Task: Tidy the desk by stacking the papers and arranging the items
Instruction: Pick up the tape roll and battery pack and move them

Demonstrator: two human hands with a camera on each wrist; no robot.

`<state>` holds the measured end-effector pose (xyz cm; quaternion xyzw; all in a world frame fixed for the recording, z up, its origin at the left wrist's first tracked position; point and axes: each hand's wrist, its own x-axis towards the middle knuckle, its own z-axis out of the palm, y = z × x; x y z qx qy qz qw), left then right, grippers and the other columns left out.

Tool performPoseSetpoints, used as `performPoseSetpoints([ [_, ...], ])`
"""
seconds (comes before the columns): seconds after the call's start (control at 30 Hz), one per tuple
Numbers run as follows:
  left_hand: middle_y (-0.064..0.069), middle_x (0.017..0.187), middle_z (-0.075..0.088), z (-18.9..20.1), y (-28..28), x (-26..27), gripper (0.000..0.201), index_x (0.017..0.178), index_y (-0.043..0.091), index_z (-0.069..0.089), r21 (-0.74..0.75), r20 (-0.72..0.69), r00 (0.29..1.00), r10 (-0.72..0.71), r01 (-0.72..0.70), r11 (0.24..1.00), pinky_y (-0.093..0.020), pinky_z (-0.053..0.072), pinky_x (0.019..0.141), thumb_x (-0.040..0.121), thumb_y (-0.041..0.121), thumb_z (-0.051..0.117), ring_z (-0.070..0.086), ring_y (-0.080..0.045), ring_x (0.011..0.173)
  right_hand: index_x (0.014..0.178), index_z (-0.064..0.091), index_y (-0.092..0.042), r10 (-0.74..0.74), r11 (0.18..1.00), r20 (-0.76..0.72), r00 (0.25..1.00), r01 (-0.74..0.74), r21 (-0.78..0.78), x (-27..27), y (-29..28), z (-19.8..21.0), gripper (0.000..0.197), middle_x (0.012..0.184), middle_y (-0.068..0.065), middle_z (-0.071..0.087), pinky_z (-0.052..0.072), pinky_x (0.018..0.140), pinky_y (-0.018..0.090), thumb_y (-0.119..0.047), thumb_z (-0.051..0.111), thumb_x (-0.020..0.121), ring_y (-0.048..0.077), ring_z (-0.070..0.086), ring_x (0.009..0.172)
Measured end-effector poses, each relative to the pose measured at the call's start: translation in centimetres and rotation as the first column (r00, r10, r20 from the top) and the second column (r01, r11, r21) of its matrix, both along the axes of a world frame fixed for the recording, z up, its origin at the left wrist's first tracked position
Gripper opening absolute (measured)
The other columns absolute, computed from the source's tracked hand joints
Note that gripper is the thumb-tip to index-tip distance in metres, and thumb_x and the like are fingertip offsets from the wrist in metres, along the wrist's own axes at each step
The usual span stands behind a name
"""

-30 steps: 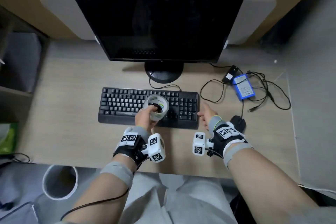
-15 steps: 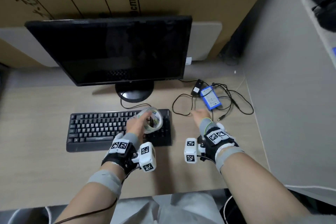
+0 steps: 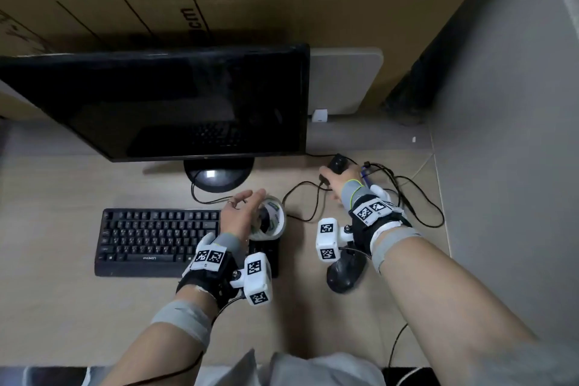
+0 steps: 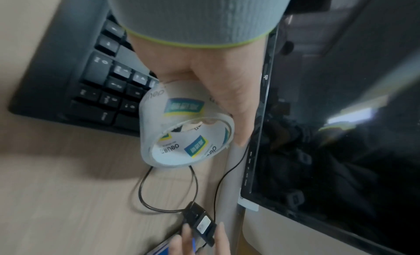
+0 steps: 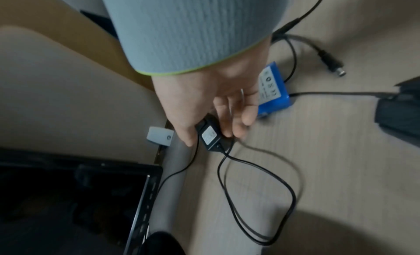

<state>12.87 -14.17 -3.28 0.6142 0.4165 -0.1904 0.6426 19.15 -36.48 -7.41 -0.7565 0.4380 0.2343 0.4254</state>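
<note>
A: Quick, big stuff first. Monitor (image 3: 163,100) at the back, keyboard (image 3: 156,241) in front of it on the tabletop (image 3: 62,307).

B: And the task's thing right now?

A: The black adapter (image 5: 210,134), a small oblong block with a white label. It lies far right of the monitor stand, close to the back edge of the tabletop. Its long axis points roughly away from the person, with the cord (image 5: 261,196) leaving from the end away from the wrist and looping loosely toward the keyboard.

B: Which hand is on it?

A: The right hand (image 5: 211,100). Thumb on one side, fingers curled on the other, pinching the block. I can't tell whether it's lifted or resting on the tabletop. The left hand is well apart, so I'd say the right hand does this one.

B: Left hand (image 4: 218,90) doing what?

A: Holding a roll of clear tape (image 4: 186,126) above the right end of the keyboard. Fingers wrap the outside, and the thumb goes through the core as far as I can tell. The roll is tilted, with blue and yellow labels printed inside the core.

B: Anything beside the adapter?

A: A blue battery pack (image 5: 274,90) just beside the right hand, half hidden by the fingers, cables tangled around it. A dark mouse (image 3: 344,273) sits under the right wrist. No papers in view.

B: Risk?

A: My guess is the cord drags the blue pack if the adapter is pulled quickly.
</note>
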Motion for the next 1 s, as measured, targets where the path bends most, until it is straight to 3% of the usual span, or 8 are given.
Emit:
performPoseSetpoints([
  [0.1,0.006,0.054,0.062,0.3,-0.1,1.4,0.033,0.099,0.009,0.072,0.006,0.05,0.998,-0.041,0.041,0.999,-0.023,0.047,0.06,0.076,0.03,0.081,0.059,-0.012,0.055,0.135,0.037,-0.009,0.015,1.0,-0.073,0.997,-0.015,0.011,1.1,1.3,-0.3,0.087,0.12,0.012,0.059,0.05,0.095,0.042,-0.046,0.072,0.065,0.038,0.062,0.108],
  [0.2,0.007,0.055,0.063,0.3,0.2,2.0,0.03,0.105,0.004,0.071,0.024,0.084,0.996,-0.044,0.042,0.999,-0.018,0.046,0.052,0.082,0.023,0.077,0.059,-0.007,0.05,0.11,0.046,-0.012,-0.01,1.0,-0.052,0.999,0.008,-0.027,0.9,1.6,0.4,0.058,0.1,0.01,0.063,0.057,0.082,0.044,-0.038,0.068,0.063,0.036,0.068,0.089],
  [0.3,-0.003,0.082,0.071,0.0,0.9,1.8,0.023,0.1,0.008,0.072,0.02,0.084,0.996,-0.034,0.032,0.999,-0.021,0.053,0.065,0.083,0.021,0.077,0.067,-0.012,0.071,0.086,0.055,-0.015,0.152,0.988,-0.063,0.986,-0.151,0.017,0.1,2.2,0.8,0.032,0.079,0.005,0.068,0.051,0.058,0.025,-0.043,0.061,0.072,0.026,0.066,0.066],
  [0.43,-0.01,0.091,0.072,-0.6,1.7,1.5,0.016,0.089,0.012,0.074,-0.02,0.085,0.996,0.007,-0.006,1.0,-0.035,0.054,0.088,0.079,0.022,0.08,0.068,-0.024,0.088,0.077,0.064,-0.01,0.274,0.948,-0.034,0.961,-0.264,0.179,-2.2,3.9,1.2,0.036,0.065,0.009,0.065,0.052,0.053,0.031,-0.045,0.06,0.073,0.026,0.062,0.054],
  [0.5,-0.011,0.095,0.075,-0.7,1.9,1.3,0.027,0.089,0.012,0.076,-0.03,0.097,0.995,0.013,-0.01,0.999,-0.038,0.053,0.096,0.07,0.029,0.084,0.07,-0.025,0.092,0.085,0.064,-0.013,0.331,0.944,-0.031,0.943,-0.33,0.021,-3.1,3.6,2.1,0.031,0.071,0.008,0.062,0.045,0.059,0.028,-0.044,0.059,0.082,0.029,0.065,0.07],
  [0.67,-0.007,0.091,0.074,-0.7,1.4,0.3,0.015,0.086,0.013,0.075,-0.055,0.113,0.992,0.064,-0.058,0.997,-0.034,0.054,0.09,0.076,0.022,0.082,0.069,-0.022,0.088,0.127,0.054,-0.008,0.252,0.856,-0.007,0.968,-0.227,-0.465,-4.2,-0.5,1.6,0.053,0.133,0.018,0.052,0.039,0.095,0.042,-0.044,0.054,0.089,0.035,0.044,0.126],
  [0.8,-0.005,0.09,0.076,-1.2,0.7,-0.3,0.018,0.079,0.018,0.073,-0.078,0.096,0.991,0.091,-0.084,0.993,-0.033,0.055,0.086,0.069,0.026,0.085,0.07,-0.022,0.089,0.14,0.033,-0.006,0.2,0.885,-0.095,0.975,-0.221,-0.409,-3.9,-1.0,0.1,0.083,0.142,0.017,0.038,0.031,0.105,0.042,-0.046,0.069,0.077,0.034,0.035,0.132],
  [1.0,-0.004,0.078,0.07,-1.3,1.2,-0.3,0.019,0.088,0.012,0.068,-0.054,0.091,0.989,0.117,-0.112,0.992,-0.026,0.053,0.071,0.078,0.021,0.081,0.066,-0.019,0.077,0.126,0.039,-0.004,0.177,0.853,-0.099,0.979,-0.202,-0.481,-3.9,-1.5,-2.2,0.078,0.127,0.018,0.05,0.035,0.098,0.039,-0.031,0.083,0.067,0.033,0.049,0.115],
])
